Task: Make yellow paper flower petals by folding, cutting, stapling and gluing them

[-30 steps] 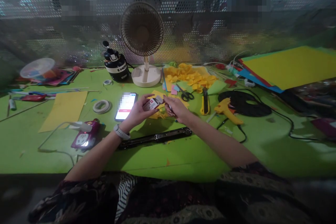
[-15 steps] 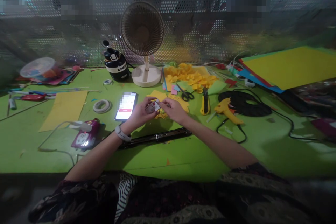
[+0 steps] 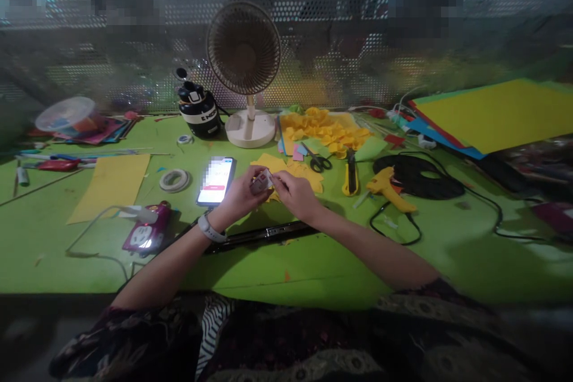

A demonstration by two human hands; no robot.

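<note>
My left hand (image 3: 243,192) is closed around a small pale packet (image 3: 261,180) with a red mark, its kind too small to make out. My right hand (image 3: 295,192) pinches at the packet's right end; the fingertips cover that spot. Yellow paper pieces (image 3: 308,176) lie under and behind both hands. Left of my left hand a lit phone (image 3: 213,182) rests on the green table (image 3: 250,277). A long glossy black bar (image 3: 264,234) stretches beneath my wrists. Beyond my right hand are black-handled scissors (image 3: 320,163) and a yellow box cutter (image 3: 350,176).
A yellow glue gun (image 3: 388,190) with its cord lies at right, by a black disc (image 3: 430,176). A fan (image 3: 249,129) and a dark bottle (image 3: 199,116) stand at the back. Left are a tape roll (image 3: 174,180), yellow paper (image 3: 111,185) and a purple power device (image 3: 147,230).
The packet has tilted more upright in my left hand. My right hand has turned and shifted slightly lower, its fingers still at the packet's end.
</note>
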